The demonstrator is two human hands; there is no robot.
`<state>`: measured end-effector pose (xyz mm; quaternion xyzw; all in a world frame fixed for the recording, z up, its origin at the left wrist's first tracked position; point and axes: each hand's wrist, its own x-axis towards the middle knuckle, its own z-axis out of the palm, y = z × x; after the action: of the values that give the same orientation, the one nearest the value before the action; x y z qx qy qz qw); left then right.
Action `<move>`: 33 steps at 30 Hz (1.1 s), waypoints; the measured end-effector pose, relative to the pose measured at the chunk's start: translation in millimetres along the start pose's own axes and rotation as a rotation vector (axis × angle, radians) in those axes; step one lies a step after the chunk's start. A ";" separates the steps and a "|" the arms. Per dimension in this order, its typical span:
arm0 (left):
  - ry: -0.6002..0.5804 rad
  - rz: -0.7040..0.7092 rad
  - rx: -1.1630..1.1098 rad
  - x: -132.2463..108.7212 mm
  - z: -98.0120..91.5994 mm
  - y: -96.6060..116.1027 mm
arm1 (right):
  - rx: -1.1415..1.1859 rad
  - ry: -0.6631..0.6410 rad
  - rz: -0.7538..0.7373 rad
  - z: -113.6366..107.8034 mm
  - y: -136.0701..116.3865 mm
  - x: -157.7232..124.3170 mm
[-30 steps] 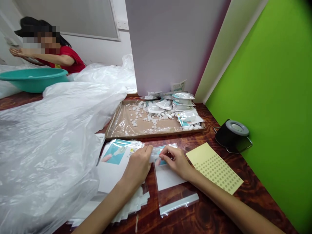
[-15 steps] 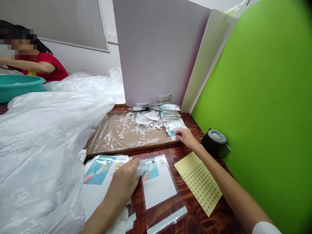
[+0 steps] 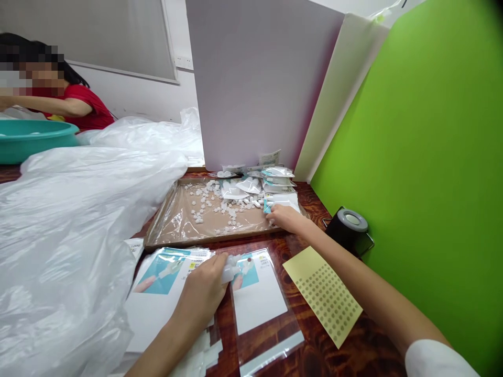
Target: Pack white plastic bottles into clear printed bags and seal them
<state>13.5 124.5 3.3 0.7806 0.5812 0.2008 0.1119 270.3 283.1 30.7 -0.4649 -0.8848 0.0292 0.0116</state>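
My left hand (image 3: 206, 285) is closed around several translucent white plastic pieces (image 3: 230, 271), above the table. They jut from its fingertips over the edge of a clear packet (image 3: 261, 298) with a printed card inside. Under that hand lies a stack of similar packets (image 3: 157, 314). My right hand (image 3: 286, 217) reaches into the right front corner of a shallow cardboard tray (image 3: 184, 238), fingers curled beside a filled packet (image 3: 285, 200). Small white pieces (image 3: 231, 212) are scattered in the tray. Whatever the right fingertips pinch is hidden.
A yellow sheet of round stickers (image 3: 324, 293) lies under my right forearm. Beyond it stands a black and grey cylinder (image 3: 348, 230) by the green partition (image 3: 416, 157). Plastic sheeting (image 3: 78, 220) covers the left side. A person in red (image 3: 84, 107) sits behind a teal basin (image 3: 39, 139).
My right hand has moved a little left and down along the filled packet, its fingers now at the packet's near left corner. My left hand keeps its hold on the plastic pieces.
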 end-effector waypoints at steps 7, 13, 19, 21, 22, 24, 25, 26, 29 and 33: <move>-0.009 -0.026 -0.070 -0.2 -6.6 4.1 | 0.097 0.190 -0.048 0.3 -10.7 4.3; 0.015 -0.038 -0.151 -0.1 -9.6 6.4 | 0.406 0.479 0.022 -5.5 -28.5 -19.5; 0.025 -0.033 -0.184 0.5 -8.3 5.0 | 0.779 0.495 -0.013 10.1 -107.9 -60.3; 0.016 -0.039 -0.181 1.0 -8.9 6.2 | 0.960 0.488 0.019 18.7 -128.4 -70.6; 0.009 -0.042 -0.179 1.2 -9.4 6.9 | 1.048 0.477 0.033 22.1 -135.0 -74.2; 0.002 -0.049 -0.176 1.4 -10.2 8.1 | 1.143 0.454 0.038 26.2 -141.3 -78.5; 0.002 -0.049 -0.175 1.3 -10.3 8.4 | 1.128 0.446 0.023 26.8 -141.6 -79.7; 0.003 -0.044 -0.173 1.2 -10.2 8.5 | 1.089 0.447 0.002 26.7 -140.6 -80.4; 0.014 -0.027 -0.157 0.0 -9.0 7.5 | 0.936 0.456 -0.085 24.7 -134.0 -81.3; 0.016 -0.013 -0.120 -1.7 -7.1 7.1 | 0.833 0.499 -0.227 26.0 -127.4 -81.9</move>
<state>16.0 120.3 12.2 0.7670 0.5742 0.2406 0.1552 210.8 142.5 13.3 -0.3143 -0.8132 0.2667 0.4109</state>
